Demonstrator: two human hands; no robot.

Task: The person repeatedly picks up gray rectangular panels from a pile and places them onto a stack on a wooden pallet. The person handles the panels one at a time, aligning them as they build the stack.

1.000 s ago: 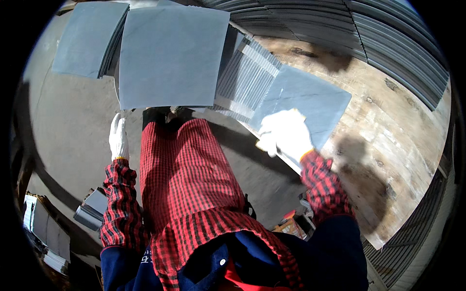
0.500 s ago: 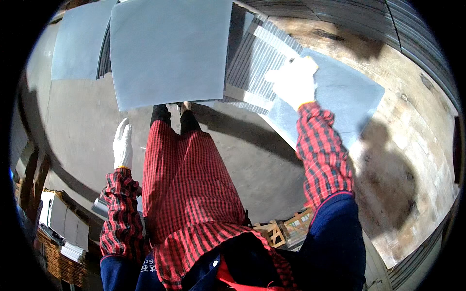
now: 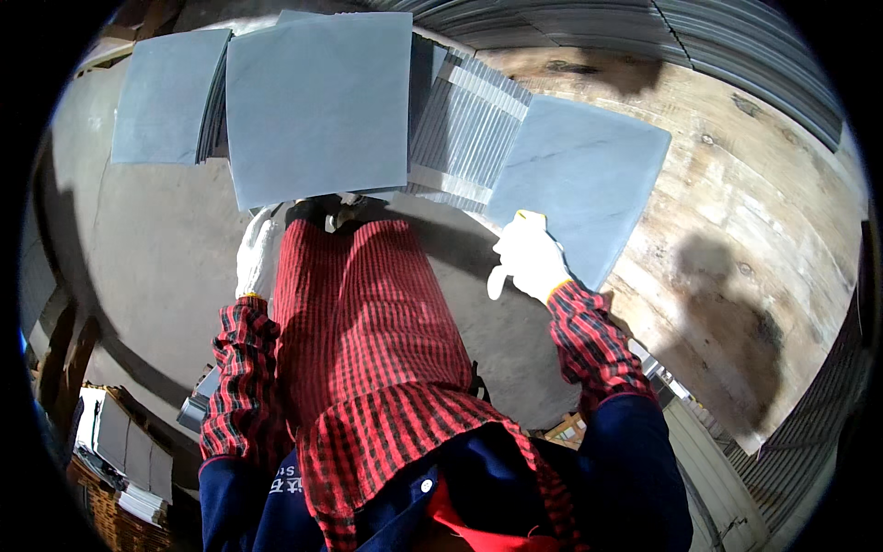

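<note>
Both my hands wear white knit gloves with yellow cuffs. My left hand (image 3: 257, 253) is at the near left corner of a large square grey slab (image 3: 317, 110), fingers stretched out, tips close under its edge; I cannot tell if they touch. My right hand (image 3: 533, 256), thumb spread, lies at the near edge of another grey slab (image 3: 581, 175), which rests flat on the right. Between these two slabs, a row of slabs stands on edge (image 3: 474, 124), with pale strips across it.
A stack of grey slabs (image 3: 168, 97) stands at the far left. A worn wooden board (image 3: 736, 193) spreads out at the right, with ribbed grey material (image 3: 589, 23) behind. A wicker basket (image 3: 115, 501) holding flat pieces sits at lower left. Concrete floor (image 3: 166, 248) shows below.
My right hand has slid from the far left part of the right slab to its near edge. My left hand has come right, up to the large slab's corner. The view has shifted slightly.
</note>
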